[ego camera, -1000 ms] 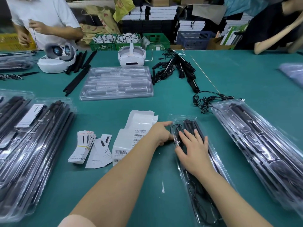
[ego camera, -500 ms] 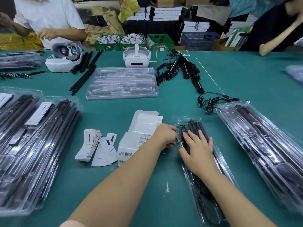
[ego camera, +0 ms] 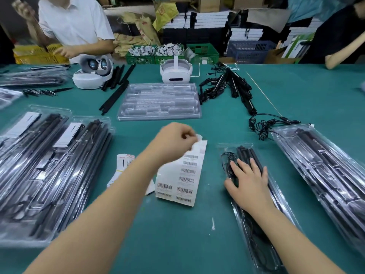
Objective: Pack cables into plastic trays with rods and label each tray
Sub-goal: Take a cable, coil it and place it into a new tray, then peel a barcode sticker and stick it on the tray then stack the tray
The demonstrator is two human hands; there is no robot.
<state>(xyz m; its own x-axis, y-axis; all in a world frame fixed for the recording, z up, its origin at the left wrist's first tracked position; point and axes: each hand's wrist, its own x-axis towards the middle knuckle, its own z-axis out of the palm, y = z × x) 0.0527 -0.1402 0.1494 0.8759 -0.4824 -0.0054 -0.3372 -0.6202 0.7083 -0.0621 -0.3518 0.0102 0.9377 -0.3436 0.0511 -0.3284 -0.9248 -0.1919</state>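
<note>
Two hands at work on the green bench (ego camera: 177, 244): the filled tray (ego camera: 276, 204) lies right of the barcode label sheet (ego camera: 185, 175), right hand (ego camera: 248, 180) flat on it, left hand (ego camera: 173, 143) pinching a label at the sheet's top edge. Peel slowly, keep the tray pinned.

Left hand (ego camera: 173, 141) pinches label sheet (ego camera: 186, 175) (right hand (ego camera: 249, 182) flat on tray (ego camera: 276, 196)).

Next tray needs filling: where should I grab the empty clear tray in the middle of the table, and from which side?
Judging by its pose, take the empty clear tray by its flat near rim, coming from the near side. That long edge faces bare green table. The white headset crowds the far edge, loose black rods the left, bundled cables the right.
</note>
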